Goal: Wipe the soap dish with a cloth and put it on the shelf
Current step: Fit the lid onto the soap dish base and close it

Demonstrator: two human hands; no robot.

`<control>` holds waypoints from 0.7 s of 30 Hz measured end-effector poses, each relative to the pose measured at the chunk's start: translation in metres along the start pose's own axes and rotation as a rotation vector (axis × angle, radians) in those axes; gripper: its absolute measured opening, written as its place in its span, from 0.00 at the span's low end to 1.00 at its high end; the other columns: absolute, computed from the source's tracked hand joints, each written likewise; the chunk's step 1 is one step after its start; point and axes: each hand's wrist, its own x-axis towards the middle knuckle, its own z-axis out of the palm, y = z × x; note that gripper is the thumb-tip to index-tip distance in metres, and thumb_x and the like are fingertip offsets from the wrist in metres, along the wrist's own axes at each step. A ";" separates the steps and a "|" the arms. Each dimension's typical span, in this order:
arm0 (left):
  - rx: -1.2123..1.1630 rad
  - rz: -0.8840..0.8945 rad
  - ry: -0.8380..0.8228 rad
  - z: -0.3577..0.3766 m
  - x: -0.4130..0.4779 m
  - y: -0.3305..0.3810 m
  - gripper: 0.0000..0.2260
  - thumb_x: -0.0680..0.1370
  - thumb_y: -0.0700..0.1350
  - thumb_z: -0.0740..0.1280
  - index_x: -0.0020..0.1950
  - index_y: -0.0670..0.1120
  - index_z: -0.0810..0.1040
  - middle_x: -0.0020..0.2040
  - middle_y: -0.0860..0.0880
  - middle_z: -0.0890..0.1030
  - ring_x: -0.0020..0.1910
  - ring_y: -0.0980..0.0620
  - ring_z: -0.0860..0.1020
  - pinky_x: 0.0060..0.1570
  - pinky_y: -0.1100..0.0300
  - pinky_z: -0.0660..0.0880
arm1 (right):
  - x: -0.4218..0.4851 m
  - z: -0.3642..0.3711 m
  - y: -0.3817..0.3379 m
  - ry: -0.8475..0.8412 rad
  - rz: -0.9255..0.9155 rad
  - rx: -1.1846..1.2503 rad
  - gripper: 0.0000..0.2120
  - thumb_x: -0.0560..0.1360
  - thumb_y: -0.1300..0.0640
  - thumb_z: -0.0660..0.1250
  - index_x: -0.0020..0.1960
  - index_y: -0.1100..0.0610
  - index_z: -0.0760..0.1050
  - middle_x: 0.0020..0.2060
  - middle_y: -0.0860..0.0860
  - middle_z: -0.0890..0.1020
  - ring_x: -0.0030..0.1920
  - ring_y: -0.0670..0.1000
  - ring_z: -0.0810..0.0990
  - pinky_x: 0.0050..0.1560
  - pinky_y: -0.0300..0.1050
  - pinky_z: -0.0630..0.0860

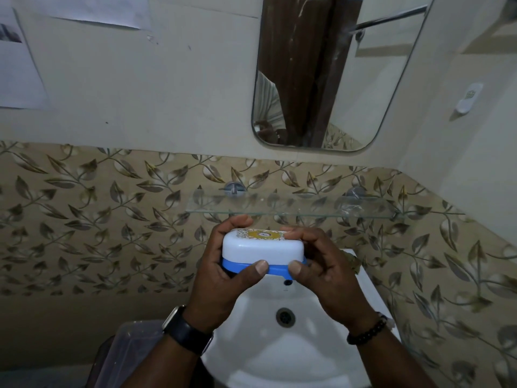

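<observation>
The soap dish (263, 249) has a white lid with a yellow label and a blue base. Both hands hold it above the sink, just below the shelf. My left hand (221, 278) grips its left end, thumb on the blue rim. My right hand (324, 273) grips its right end, thumb also on the rim. The glass shelf (293, 207) is fixed to the leaf-patterned tiles right behind the dish and is bare. No cloth is in view.
A white sink (288, 345) with a drain lies below my hands. A mirror (330, 79) hangs above the shelf. A translucent plastic box (131, 351) stands at the sink's left. A small white holder (468, 100) is on the right wall.
</observation>
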 end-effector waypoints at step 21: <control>0.050 0.000 0.020 -0.009 0.007 -0.004 0.31 0.67 0.60 0.78 0.63 0.49 0.73 0.64 0.50 0.79 0.60 0.46 0.81 0.53 0.53 0.81 | 0.011 -0.005 0.012 -0.004 -0.285 -0.424 0.22 0.74 0.59 0.76 0.64 0.57 0.73 0.64 0.51 0.78 0.65 0.54 0.78 0.59 0.55 0.80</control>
